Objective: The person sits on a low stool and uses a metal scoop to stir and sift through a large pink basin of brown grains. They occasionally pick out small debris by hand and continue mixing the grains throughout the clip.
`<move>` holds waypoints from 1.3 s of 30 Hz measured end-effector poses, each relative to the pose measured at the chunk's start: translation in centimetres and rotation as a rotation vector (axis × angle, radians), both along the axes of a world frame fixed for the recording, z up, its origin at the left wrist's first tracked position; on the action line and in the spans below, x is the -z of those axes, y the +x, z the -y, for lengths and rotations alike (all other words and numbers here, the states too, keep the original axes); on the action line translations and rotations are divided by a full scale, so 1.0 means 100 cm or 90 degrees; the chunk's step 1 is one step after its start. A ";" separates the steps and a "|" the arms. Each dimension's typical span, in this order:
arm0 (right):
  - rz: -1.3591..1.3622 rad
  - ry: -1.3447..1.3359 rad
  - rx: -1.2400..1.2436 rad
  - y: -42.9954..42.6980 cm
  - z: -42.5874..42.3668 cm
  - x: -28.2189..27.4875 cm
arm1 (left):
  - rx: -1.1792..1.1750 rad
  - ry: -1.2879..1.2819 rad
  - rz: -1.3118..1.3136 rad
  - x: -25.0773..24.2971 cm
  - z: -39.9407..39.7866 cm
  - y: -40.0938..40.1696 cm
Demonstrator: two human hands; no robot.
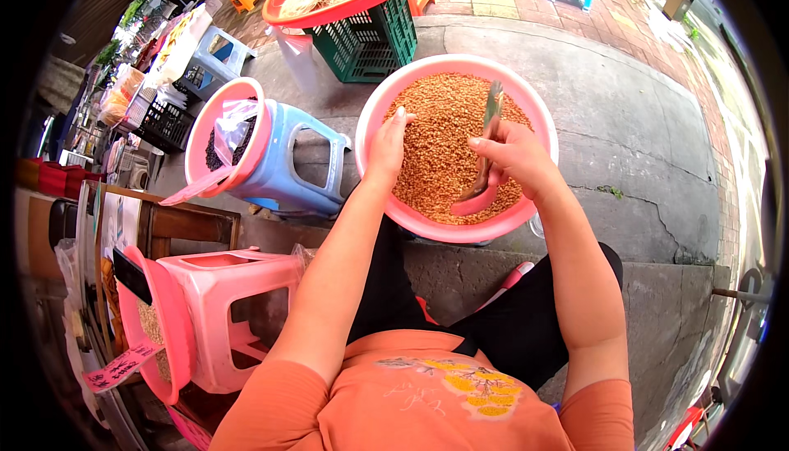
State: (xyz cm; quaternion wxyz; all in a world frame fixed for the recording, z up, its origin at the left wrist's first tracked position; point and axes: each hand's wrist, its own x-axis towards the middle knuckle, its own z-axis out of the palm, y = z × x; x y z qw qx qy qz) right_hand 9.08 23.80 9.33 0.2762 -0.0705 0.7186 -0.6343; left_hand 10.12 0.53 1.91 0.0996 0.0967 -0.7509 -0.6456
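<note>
A pink plastic basin (545, 136) stands before me, holding a wide heap of golden-brown grains (431, 136), seeds or small beans. At the basin's left side, my left hand (389, 142) lies over the rim and the edge of the heap. Nothing is visible in it, though its palm side is turned away and its grasp is hidden. My right hand (515, 155) is over the right part of the grains, closed around a scoop-like tool (481, 183) with a shiny blade-like part and a pink part. The tool's lower end touches the grains.
On the left, a blue plastic stool (277, 167) bears a pink basin (262, 118) of dark beans with a plastic bag. Nearer, a pink stool (209, 272) stands beside another basin (175, 327) with a phone-like object. Ahead is a green crate (370, 44) under a red basin (345, 10).
</note>
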 end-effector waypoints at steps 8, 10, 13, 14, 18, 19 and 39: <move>-0.072 -0.010 0.095 0.004 0.029 0.016 | 0.000 0.013 0.003 -0.003 -0.002 0.002; -0.090 -0.084 0.149 0.005 0.029 0.009 | -0.004 0.011 0.002 -0.002 -0.002 0.003; -0.170 -0.231 0.211 0.005 0.027 -0.001 | -0.008 -0.003 -0.003 -0.001 -0.002 0.002; -0.186 -0.240 0.236 0.007 0.024 -0.007 | -0.005 -0.002 -0.004 0.001 0.000 0.002; -0.169 -0.318 0.313 0.004 0.013 -0.008 | -0.004 -0.013 -0.010 0.001 0.000 0.002; -0.137 -0.308 0.295 0.004 0.009 -0.006 | -0.002 -0.007 -0.005 0.000 0.000 0.002; -0.135 -0.300 0.312 0.015 0.050 0.015 | -0.001 0.016 -0.021 0.001 0.000 0.001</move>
